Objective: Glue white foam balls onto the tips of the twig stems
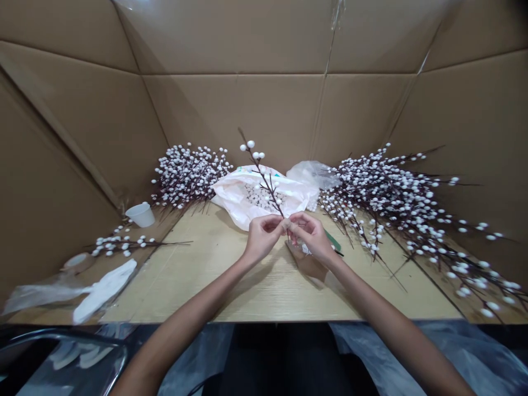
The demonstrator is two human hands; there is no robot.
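Over the table, both hands pinch a berried stem (tilted, between them).

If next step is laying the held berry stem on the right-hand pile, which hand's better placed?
Right, probably. The right hand is nearer the right-hand pile; the left hand would have to reach across. Both pinch the lower part of the berry stem.
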